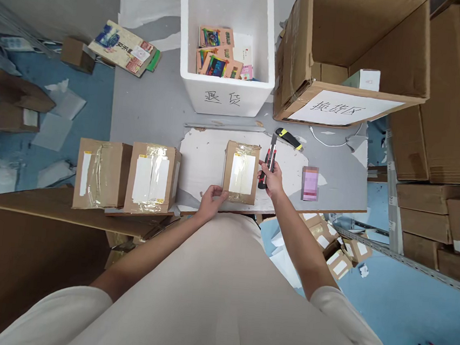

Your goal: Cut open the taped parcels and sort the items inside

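A taped cardboard box (pixel 227 172) with a white label on top sits on the table before me. My left hand (pixel 211 201) rests at its lower left corner, with the thumb against the box and the other fingers curled. Beside the box's right side, my right hand (pixel 272 177) is closed round a red and black utility knife (pixel 267 170) that points away from me. A second, yellow and black utility knife (pixel 289 138) lies just beyond it. Two more taped boxes (pixel 153 178) (pixel 102 174) stand to the left.
A white foam bin (pixel 227 96) holding several colourful packs stands at the back. Right of it is a large open carton (pixel 294 100) with a small box inside. A phone (pixel 310 183) lies at right, a book-like package (pixel 122 48) at far left. Stacked cartons (pixel 426 205) line the right.
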`<state>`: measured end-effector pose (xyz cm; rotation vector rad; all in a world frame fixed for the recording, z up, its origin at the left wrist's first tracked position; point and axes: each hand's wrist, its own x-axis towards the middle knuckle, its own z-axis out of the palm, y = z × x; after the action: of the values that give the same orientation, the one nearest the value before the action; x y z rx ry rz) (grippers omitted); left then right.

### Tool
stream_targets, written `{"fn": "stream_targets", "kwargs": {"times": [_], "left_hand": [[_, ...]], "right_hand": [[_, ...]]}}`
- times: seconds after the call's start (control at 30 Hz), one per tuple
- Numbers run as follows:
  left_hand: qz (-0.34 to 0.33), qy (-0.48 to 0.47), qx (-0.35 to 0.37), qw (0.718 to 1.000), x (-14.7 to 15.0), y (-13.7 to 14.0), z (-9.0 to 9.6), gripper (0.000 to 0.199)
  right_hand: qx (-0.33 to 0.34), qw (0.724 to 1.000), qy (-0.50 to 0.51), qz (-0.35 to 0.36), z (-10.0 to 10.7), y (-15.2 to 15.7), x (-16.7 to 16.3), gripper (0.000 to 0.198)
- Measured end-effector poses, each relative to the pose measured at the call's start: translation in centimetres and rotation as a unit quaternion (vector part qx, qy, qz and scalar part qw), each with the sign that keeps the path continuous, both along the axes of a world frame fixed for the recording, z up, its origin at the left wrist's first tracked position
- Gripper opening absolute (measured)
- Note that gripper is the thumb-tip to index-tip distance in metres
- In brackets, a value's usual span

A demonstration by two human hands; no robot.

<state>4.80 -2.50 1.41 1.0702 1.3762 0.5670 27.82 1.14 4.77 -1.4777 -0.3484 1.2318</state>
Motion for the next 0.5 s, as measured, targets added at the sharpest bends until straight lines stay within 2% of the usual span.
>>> {"fn": "stream_targets", "kwargs": {"times": [0.13, 0.23, 0.3, 0.37, 0.5], "left_hand": [[-0.034, 0.045, 0.003, 0.998, -0.3, 1.0, 0.3, 0.046], [-0.069, 0.070, 0.045, 0.994, 0.2, 3.0, 0.7, 0.074], [-0.108, 0.060, 0.081, 0.989, 1.0, 5.3, 1.0, 0.089], [-0.141, 0.059, 0.121, 0.981, 2.1, 8.2, 1.3, 0.093], [-0.160, 0.072, 0.217, 0.960, 4.5, 14.0, 1.6, 0.083]], "right_hand": [[-0.022, 0.999, -0.027, 0.012, 0.2, -2.2, 0.1, 0.046], [-0.060, 0.997, -0.047, 0.006, 0.2, -5.3, -0.4, 0.046], [-0.086, 0.995, -0.057, -0.001, 0.3, -7.7, -1.2, 0.043], [-0.103, 0.993, -0.064, -0.001, 0.4, -10.0, -2.3, 0.041], [-0.115, 0.991, -0.061, 0.005, 0.6, -12.6, -4.4, 0.041]]}}
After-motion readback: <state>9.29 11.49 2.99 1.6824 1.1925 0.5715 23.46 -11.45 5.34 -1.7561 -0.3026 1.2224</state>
